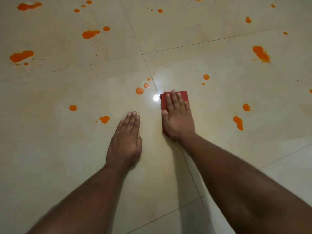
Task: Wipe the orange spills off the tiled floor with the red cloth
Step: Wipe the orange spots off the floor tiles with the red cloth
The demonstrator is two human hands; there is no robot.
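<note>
From the head camera, looking down: a glossy cream tiled floor [219, 149] crossed by thin dark grout lines, with a bright lamp glare [156, 97] near the middle. Orange spills [260, 54] dot the tiles on every side, large splashes far left and far right, smaller round drops close in. Three round drops [139, 90] sit just left of the glare, near the cloth but not touching it.

The red cloth [184, 97] lies folded flat on the floor just right of the glare, its long side running away from the person and towards them.

The right hand [177, 119] presses palm-down on the cloth, fingers straight and slightly spread. The left hand [126, 141] rests flat on bare tile beside it, fingers straight and together, holding nothing. Both forearms are bare.
</note>
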